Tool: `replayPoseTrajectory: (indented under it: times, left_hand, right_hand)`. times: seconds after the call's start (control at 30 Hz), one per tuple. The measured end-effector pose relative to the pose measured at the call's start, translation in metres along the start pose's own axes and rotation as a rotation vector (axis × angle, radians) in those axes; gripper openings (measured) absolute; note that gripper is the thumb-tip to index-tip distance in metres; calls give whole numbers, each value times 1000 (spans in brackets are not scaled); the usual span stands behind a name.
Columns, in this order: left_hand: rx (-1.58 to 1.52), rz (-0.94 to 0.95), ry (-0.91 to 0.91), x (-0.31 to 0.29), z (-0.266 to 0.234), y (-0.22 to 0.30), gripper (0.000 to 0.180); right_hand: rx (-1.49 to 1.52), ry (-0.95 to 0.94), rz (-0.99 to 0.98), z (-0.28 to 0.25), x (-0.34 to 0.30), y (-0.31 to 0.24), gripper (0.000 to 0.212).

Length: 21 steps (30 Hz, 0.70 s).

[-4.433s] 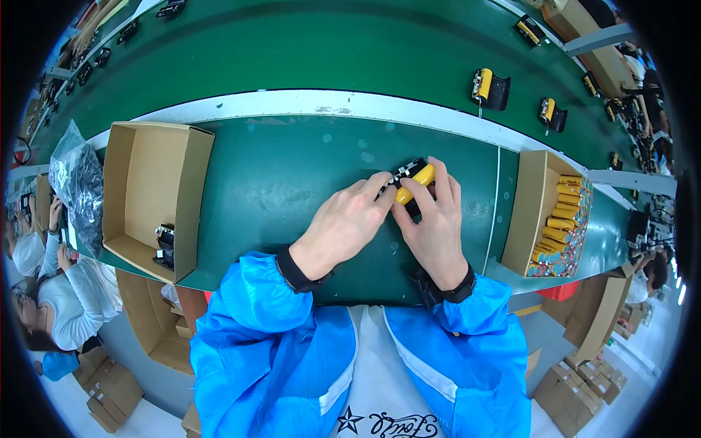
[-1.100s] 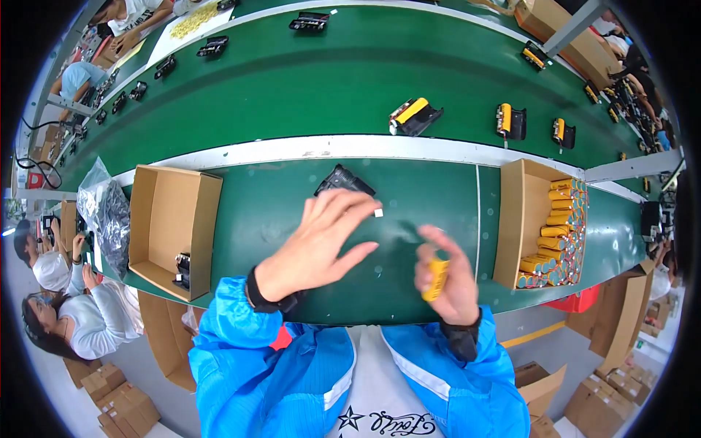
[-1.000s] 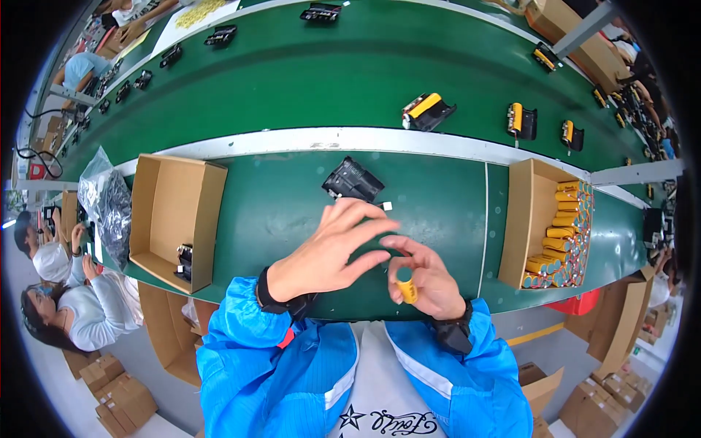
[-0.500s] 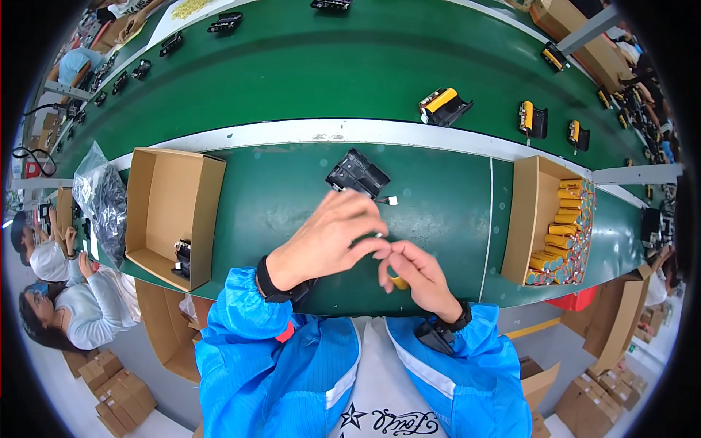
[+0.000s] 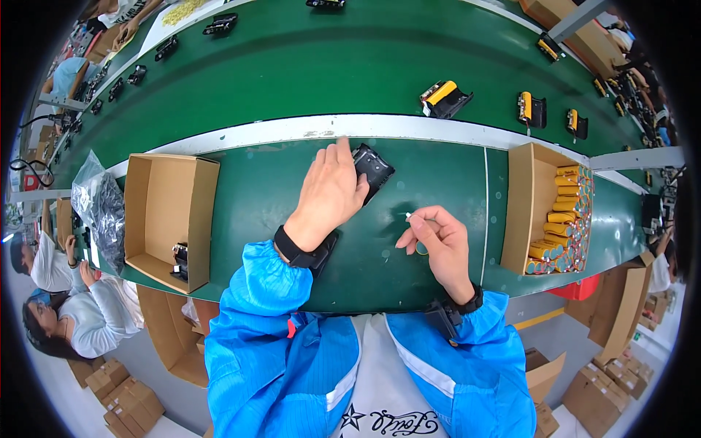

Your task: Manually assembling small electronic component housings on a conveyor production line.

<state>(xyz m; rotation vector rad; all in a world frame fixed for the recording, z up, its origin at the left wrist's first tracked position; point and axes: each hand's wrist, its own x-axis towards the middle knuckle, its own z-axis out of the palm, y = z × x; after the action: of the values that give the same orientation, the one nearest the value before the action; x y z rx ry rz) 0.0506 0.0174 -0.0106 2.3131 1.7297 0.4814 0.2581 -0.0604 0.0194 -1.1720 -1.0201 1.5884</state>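
- The belt (image 5: 292,80) runs across the far side, bearing black and yellow units; a white rail (image 5: 292,133) divides it from the table.
- The table (image 5: 255,219) is green and carries the work, with both hands above it.
- The left box (image 5: 161,197) stands at the table's left with a few black parts (image 5: 180,261) in a near corner, beside a plastic bag (image 5: 98,208).
- The right box (image 5: 522,204) stands tilted toward the right and holds stacked yellow cells (image 5: 558,244); the cells look round enough to roll if that box were knocked.
- The left hand (image 5: 325,190) lies over the left side of the case, thumb on it and fingers reaching toward the rail (whether it grips or merely rests, I cannot tell). A sideways push there could slide the case against the rail.
- The right hand (image 5: 442,244) is narrow, with thumb and forefinger pinching a plug and a cell tucked beneath the fingers.
- The case (image 5: 377,168) is black and lies on the table, near the rail.
- The cell (image 5: 421,249) is mostly hidden; a loosened curl of the fingers could drop it.
- The plug (image 5: 408,217) is small and white; any lead is too small to make out, but tugging could strain one.
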Motion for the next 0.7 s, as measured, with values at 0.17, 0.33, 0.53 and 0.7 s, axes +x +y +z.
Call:
replayPoseTrajectory:
  times: [0.17, 0.33, 0.53, 0.7]
  left_hand:
    - [-111, 89, 1, -4, 1, 9, 60]
    - [-158, 58, -67, -7, -4, 6, 58]
    - [-157, 122, 35, -11, 0, -2, 51]
    - [-160, 126, 45, -15, 0, -8, 44]
  right_hand:
    - [62, -124, 126, -1, 15, -4, 17]
    - [142, -290, 347, 13, 27, -14, 17]
    - [-46, -97, -47, 36, 60, 9, 13]
    - [-795, 229, -486, 51, 76, 35, 9]
